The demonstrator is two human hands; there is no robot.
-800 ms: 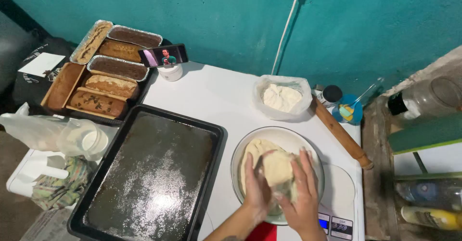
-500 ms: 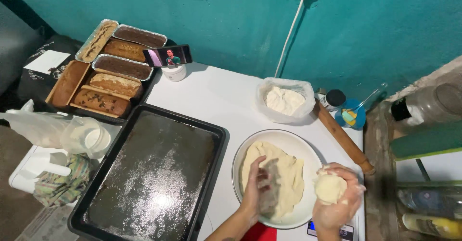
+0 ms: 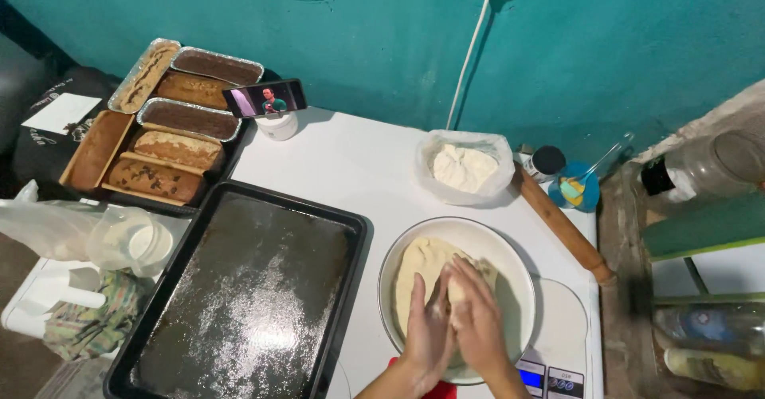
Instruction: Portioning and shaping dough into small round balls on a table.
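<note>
A white bowl (image 3: 516, 271) holds a flat mass of pale dough (image 3: 418, 267) and stands on a kitchen scale (image 3: 559, 335) on the white table. Both hands are over the bowl, palms pressed toward each other. My left hand (image 3: 426, 331) and my right hand (image 3: 480, 326) enclose a small piece of dough (image 3: 456, 291), which shows between the fingers. Both hands are dusted with flour.
A floured black baking tray (image 3: 239, 303) lies left of the bowl. Behind are a bag of flour (image 3: 464, 168), a rolling pin (image 3: 562, 224), a small jar (image 3: 547, 161), a phone on a white cup (image 3: 265, 98), and loaves in tins (image 3: 159, 128). Plastic cups (image 3: 131, 239) stand at left.
My right hand, which held a ball of dough out over the scale, has come back over the bowl. It now meets my left hand around the dough piece.
</note>
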